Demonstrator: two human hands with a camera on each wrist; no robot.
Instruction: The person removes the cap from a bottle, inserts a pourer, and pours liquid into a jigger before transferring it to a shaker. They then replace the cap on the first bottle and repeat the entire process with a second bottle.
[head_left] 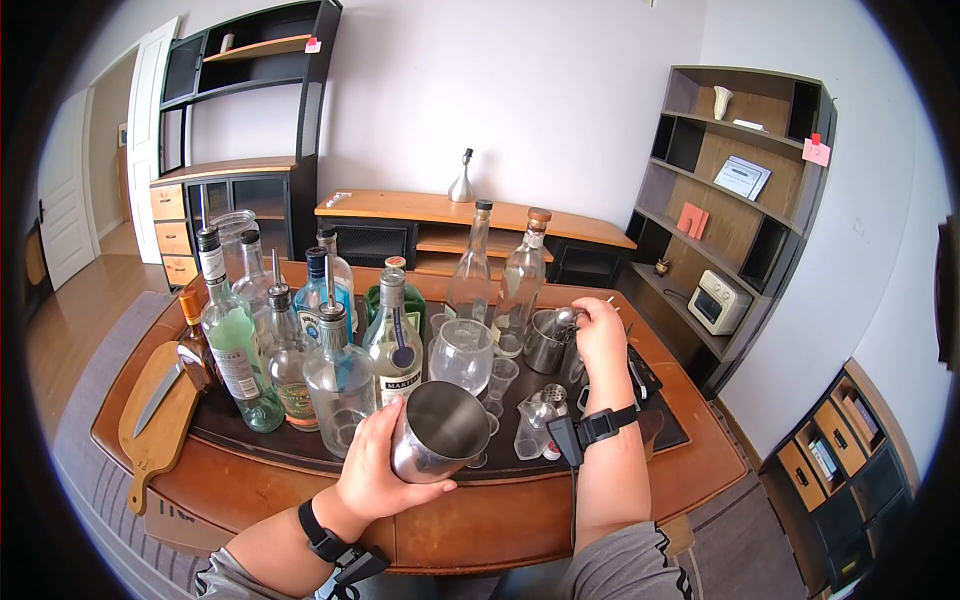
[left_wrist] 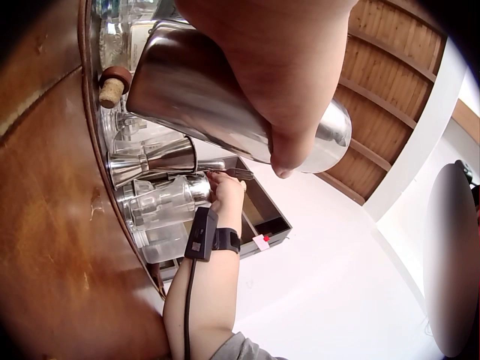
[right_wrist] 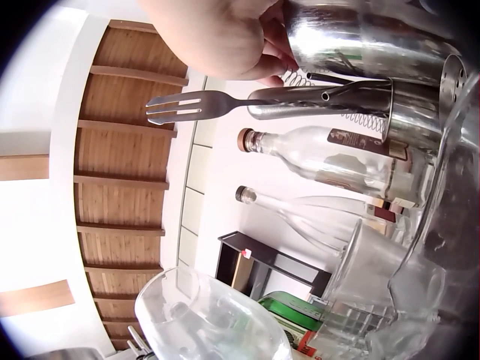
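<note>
Your left hand [head_left: 370, 472] grips a steel tin [head_left: 440, 438], thumb and fingers around its wall; your right hand [head_left: 600, 333] is forward and to the right, with its fingertips among the tool handles, and you can't tell from these views whether they pinch one. The tin is in front of you, over the near side of the table [head_left: 450, 535]; whether its base touches the tabletop is hidden. Its long axis runs near upright, leaning a little to your right, with the mouth facing up and back towards your head.

From that tin, the metal cup [head_left: 543, 352] of tools lies ahead and to the right. Your right hand is much the nearer, just beside the cup's rim, while your left is well apart from it. The cup stands upright, and a fork [right_wrist: 191, 106] rises from the tools, tines up.

Between the tin and the cup, a round glass [head_left: 460, 352] stands just past the tin. Further out, a stoppered bottle [head_left: 520, 288] stands behind the cup, and on your far left a knife [head_left: 158, 400] lies on a cutting board [head_left: 155, 455].
</note>
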